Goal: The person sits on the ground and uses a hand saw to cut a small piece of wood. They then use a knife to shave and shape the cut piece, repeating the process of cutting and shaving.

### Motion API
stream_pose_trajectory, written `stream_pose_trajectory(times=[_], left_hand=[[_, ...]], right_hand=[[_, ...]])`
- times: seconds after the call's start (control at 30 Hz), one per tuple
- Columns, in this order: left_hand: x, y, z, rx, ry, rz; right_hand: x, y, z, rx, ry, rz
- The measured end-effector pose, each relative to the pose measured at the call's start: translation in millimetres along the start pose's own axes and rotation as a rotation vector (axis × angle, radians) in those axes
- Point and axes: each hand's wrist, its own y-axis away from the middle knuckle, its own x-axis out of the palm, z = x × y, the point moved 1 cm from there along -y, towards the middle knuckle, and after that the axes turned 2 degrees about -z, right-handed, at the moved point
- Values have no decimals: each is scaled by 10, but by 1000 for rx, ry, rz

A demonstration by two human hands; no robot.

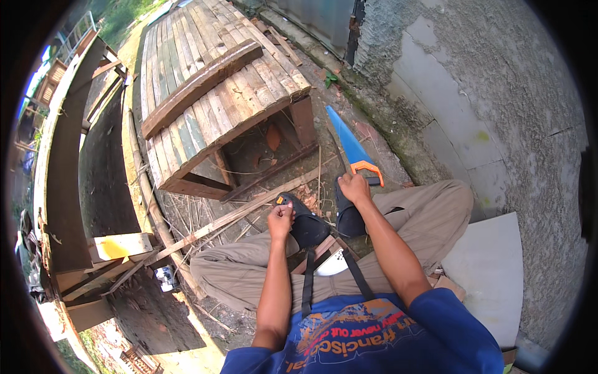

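Note:
My right hand (354,188) is closed at the handle of a handsaw (352,144) with a blue blade and an orange and black handle. The blade points forward, away from me. Beside it lies a thin dark strip (337,151), whose kind I cannot make out. My left hand (281,220) is held closed over the dark left shoe (308,225), fingers curled; whatever they may hold is hidden. The other dark shoe (349,215) is just below my right hand. Between my legs rests a white curved piece (331,264), partly covered by dark straps.
Ahead stands a low slatted wooden table (205,118) with a thick plank (202,87) across it. A long wooden strip (240,214) lies on the ground. A dark wooden frame (62,162) and a can (166,278) are at left; a rough wall (498,81) and pale board (489,268) at right.

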Motion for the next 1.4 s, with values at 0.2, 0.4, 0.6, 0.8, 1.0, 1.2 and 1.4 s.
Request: stream_pose_trajectory(times=[0.2,0.4,0.6,0.8,1.0,1.2,1.4], left_hand=[[260,235,-521,121,-61,127],[122,478,-413,45,-110,159],[154,302,-1353,328,-245,105],[330,-155,-3101,812,-407,-58],[173,-819,-3815,1052,-695,-302],[-76,-1755,-3951,987,-1204,-508],[-100,-1865,-3854,868,-1296,-551]], right_hand=[[225,-770,-818,-318,249,70],[525,-933,-1515,-8,50,-168],[683,-926,-1569,8,202,-115],[932,-1309,-1988,134,-648,-232],[730,-1100,-1570,-13,-90,-130],[587,-1033,-1572,-81,332,207],[404,-937,-1449,-111,555,270]])
